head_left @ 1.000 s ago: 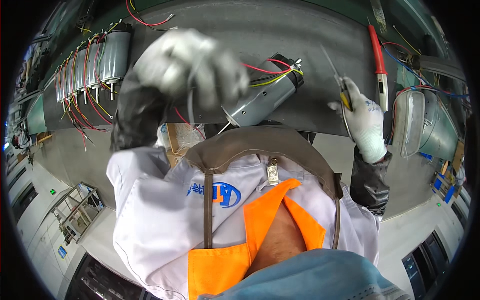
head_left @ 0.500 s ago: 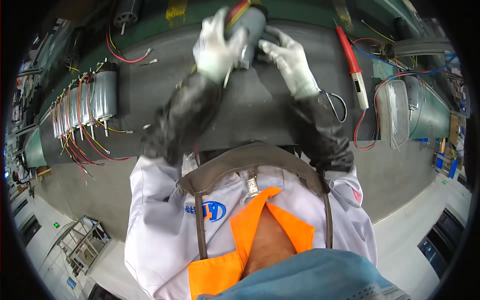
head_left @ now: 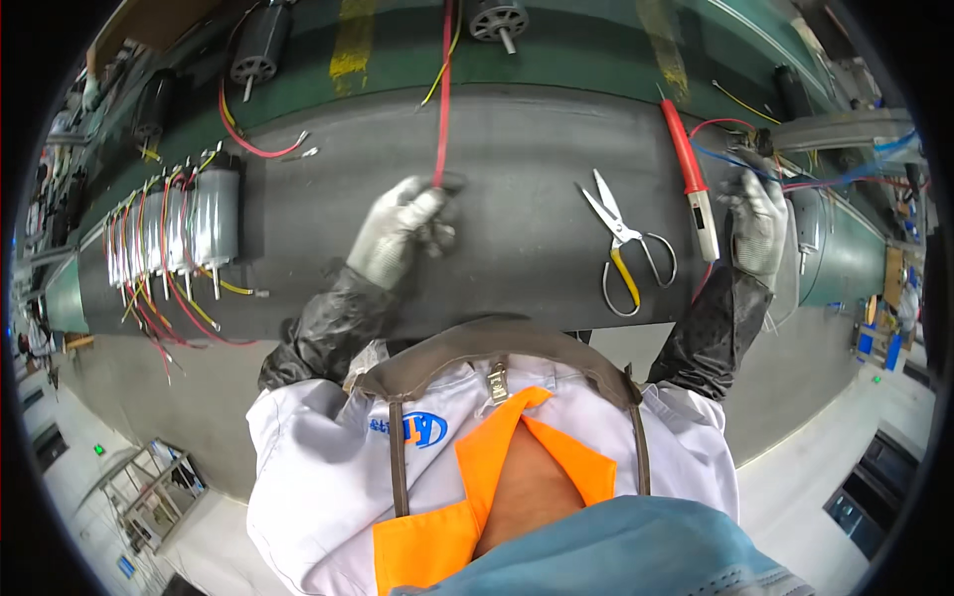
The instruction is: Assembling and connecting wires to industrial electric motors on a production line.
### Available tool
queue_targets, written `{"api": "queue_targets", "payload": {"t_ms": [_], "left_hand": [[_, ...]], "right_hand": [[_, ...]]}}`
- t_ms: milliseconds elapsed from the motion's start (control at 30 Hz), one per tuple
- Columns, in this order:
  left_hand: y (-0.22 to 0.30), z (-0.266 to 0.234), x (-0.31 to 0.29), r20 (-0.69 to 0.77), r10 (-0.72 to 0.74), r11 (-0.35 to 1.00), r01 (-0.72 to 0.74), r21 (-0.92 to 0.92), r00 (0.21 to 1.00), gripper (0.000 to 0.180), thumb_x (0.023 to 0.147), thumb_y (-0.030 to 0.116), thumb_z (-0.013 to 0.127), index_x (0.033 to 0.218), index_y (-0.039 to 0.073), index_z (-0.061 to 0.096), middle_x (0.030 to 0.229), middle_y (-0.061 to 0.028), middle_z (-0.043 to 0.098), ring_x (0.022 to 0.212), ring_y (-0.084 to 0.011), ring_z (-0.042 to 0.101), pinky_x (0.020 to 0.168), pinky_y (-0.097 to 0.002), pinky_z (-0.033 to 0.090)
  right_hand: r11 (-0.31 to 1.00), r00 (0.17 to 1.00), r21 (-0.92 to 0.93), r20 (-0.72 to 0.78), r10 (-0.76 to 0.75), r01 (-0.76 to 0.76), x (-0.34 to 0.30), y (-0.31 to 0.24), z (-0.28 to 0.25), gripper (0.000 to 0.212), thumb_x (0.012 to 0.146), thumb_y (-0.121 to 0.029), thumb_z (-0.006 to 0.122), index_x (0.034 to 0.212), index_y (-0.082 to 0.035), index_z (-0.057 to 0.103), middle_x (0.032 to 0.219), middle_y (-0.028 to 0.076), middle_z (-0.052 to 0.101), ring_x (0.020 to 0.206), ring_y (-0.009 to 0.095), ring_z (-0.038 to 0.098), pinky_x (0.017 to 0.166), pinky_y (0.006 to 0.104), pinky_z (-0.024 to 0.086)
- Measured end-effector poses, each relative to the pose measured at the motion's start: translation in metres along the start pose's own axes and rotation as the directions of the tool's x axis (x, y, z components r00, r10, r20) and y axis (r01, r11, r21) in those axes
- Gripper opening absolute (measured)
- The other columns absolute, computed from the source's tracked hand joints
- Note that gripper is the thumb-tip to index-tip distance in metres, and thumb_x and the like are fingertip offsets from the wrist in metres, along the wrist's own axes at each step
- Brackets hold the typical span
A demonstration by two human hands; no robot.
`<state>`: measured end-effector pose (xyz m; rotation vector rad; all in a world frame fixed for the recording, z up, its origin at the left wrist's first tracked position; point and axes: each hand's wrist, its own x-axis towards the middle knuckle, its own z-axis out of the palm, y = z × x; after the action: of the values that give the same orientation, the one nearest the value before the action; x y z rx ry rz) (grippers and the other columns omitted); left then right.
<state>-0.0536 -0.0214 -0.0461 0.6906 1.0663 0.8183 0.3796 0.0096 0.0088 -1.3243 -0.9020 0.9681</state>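
Observation:
My left hand [head_left: 393,230], in a white glove, pinches the lower end of a red wire [head_left: 444,109]. The wire runs taut up past the top edge, beside a cylindrical motor [head_left: 497,22] with its shaft toward me. A yellow wire [head_left: 444,68] hangs next to it. At the right, my gloved right hand [head_left: 759,223] is closed beside blue leads [head_left: 740,165] and a metal bracket. What its fingers hold is too small to make out. Between the hands lie scissors [head_left: 621,238] with partly spread blades. A red and white pen-shaped probe [head_left: 693,174] lies left of my right hand.
A row of several silver motors [head_left: 214,214] with red and yellow wires stands on the dark mat [head_left: 517,268] at left. Another motor [head_left: 260,50] lies at the far left on the green surface [head_left: 556,70]. A grey motor [head_left: 807,219] sits beyond my right hand.
The motor has left my hands and lies at the far edge. My left hand has come nearer, onto the red wire. My right hand has swung right to the blue leads, uncovering the scissors.

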Motion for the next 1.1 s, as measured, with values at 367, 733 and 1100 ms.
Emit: {"api": "queue_targets", "payload": {"t_ms": [367, 733, 1100], "left_hand": [[0.010, 0.045, 0.011, 0.241, 0.158, 0.979, -0.121, -0.161, 0.958, 0.036, 0.101, 0.027, 0.061, 0.120, -0.004, 0.063, 0.095, -0.0045, 0.070, 0.083, -0.0143, 0.069, 0.077, -0.0258, 0.054], [0.009, 0.079, 0.005, 0.154, 0.226, 0.943, -0.177, -0.281, 0.962, 0.032, 0.102, 0.025, 0.060, 0.116, -0.003, 0.066, 0.094, -0.0073, 0.070, 0.084, -0.0135, 0.067, 0.076, -0.0271, 0.055], [0.007, 0.081, 0.002, 0.103, 0.230, 0.945, -0.197, -0.260, 0.968, 0.031, 0.101, 0.024, 0.062, 0.114, -0.004, 0.067, 0.091, -0.0076, 0.070, 0.082, -0.0132, 0.065, 0.073, -0.0265, 0.053]], "right_hand": [[0.939, 0.659, -0.221, 0.752, -0.007, 0.262, -0.118, 0.040, 0.125, 0.042, 0.097, -0.025, 0.065, 0.128, 0.003, 0.063, 0.091, 0.007, 0.071, 0.074, 0.012, 0.066, 0.070, 0.0250, 0.053], [0.996, 0.899, 0.085, 0.437, -0.042, 0.006, -0.136, 0.035, 0.154, 0.058, 0.096, -0.009, 0.059, 0.149, 0.003, 0.040, 0.092, 0.013, 0.072, 0.075, 0.013, 0.067, 0.070, 0.0262, 0.056], [0.974, 0.893, 0.060, 0.390, -0.224, 0.218, -0.136, 0.037, 0.168, 0.060, 0.094, -0.006, 0.059, 0.149, 0.004, 0.040, 0.107, 0.013, 0.067, 0.086, 0.014, 0.066, 0.078, 0.0267, 0.054]]}}
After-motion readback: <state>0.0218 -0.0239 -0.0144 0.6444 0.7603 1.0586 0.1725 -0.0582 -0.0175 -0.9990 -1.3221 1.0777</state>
